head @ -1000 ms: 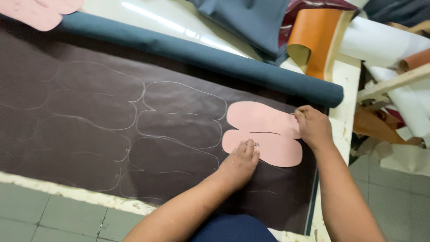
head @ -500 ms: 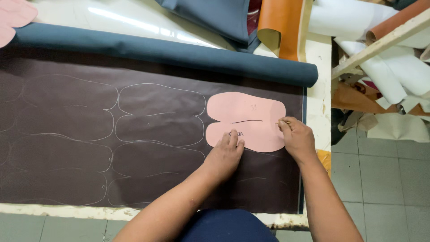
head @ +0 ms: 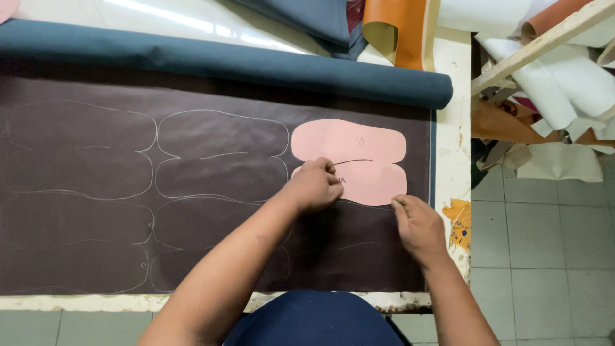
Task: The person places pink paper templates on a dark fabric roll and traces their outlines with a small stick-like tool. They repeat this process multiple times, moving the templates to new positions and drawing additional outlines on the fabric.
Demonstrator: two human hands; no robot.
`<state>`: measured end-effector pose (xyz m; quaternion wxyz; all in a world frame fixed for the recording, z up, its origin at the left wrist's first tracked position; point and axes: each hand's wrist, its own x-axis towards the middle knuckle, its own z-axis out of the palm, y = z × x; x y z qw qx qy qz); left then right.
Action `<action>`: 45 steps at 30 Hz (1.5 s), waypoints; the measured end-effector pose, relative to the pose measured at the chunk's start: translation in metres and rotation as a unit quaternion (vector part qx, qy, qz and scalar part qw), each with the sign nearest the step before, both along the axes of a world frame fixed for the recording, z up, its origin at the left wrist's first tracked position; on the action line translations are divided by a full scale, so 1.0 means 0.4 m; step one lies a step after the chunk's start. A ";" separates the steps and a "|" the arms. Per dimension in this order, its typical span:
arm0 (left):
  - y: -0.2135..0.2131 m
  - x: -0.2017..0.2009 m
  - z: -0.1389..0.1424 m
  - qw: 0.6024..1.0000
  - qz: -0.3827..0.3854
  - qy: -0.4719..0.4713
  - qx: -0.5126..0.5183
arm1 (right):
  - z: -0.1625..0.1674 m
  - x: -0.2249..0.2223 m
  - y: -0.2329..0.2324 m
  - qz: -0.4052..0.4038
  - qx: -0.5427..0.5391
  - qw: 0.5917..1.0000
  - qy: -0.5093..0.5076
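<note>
A pink template [head: 359, 144], shaped like two rounded lobes with a slit between them, lies flat on the dark brown sheet [head: 77, 256] near its right end. My left hand [head: 314, 186] rests on the template's lower left part with curled fingers, pressing it down. My right hand [head: 416, 224] sits at the template's lower right edge. Its fingertips are pinched together on what looks like a thin marking pen touching the sheet. Pale traced outlines [head: 221, 154] of the same shape cover the sheet to the left.
A dark blue fabric roll [head: 224, 61] lies along the sheet's far edge. Orange and blue material [head: 397, 29] is piled behind it. A wooden rack with white and brown rolls [head: 557, 70] stands at the right. Tiled floor [head: 544, 237] borders the table's right and front edges.
My right hand has moved from the template's right edge down to its lower right edge. My left hand stays on the template. The view has shifted slightly.
</note>
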<state>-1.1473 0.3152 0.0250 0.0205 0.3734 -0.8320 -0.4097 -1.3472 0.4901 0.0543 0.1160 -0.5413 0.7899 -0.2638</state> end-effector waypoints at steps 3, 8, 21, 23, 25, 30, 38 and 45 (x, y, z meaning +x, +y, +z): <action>-0.043 -0.012 -0.047 0.997 -0.007 0.028 0.067 | -0.008 0.048 -0.039 0.042 -0.037 0.998 -0.020; -0.085 -0.021 -0.112 0.968 0.074 0.064 0.231 | -0.023 0.152 -0.110 0.111 -0.064 0.989 -0.074; -0.120 -0.010 -0.150 0.950 0.051 0.090 0.293 | -0.082 0.295 -0.204 0.235 -0.117 0.955 -0.137; -0.117 -0.004 -0.152 0.949 0.061 0.117 0.285 | -0.081 0.293 -0.202 0.214 -0.092 0.965 -0.120; -0.099 0.012 -0.143 0.949 0.078 0.147 0.267 | -0.064 0.266 -0.184 0.209 -0.120 0.967 -0.083; -0.012 0.084 -0.084 0.978 -0.004 0.201 -0.064 | -0.023 0.161 -0.192 0.016 -0.109 0.981 -0.157; 0.011 0.100 -0.022 0.970 0.000 0.226 -0.089 | -0.044 0.124 -0.281 0.032 -0.047 0.964 -0.259; 0.013 0.102 -0.022 0.975 -0.010 0.202 -0.093 | -0.047 0.116 -0.288 0.046 -0.015 0.971 -0.233</action>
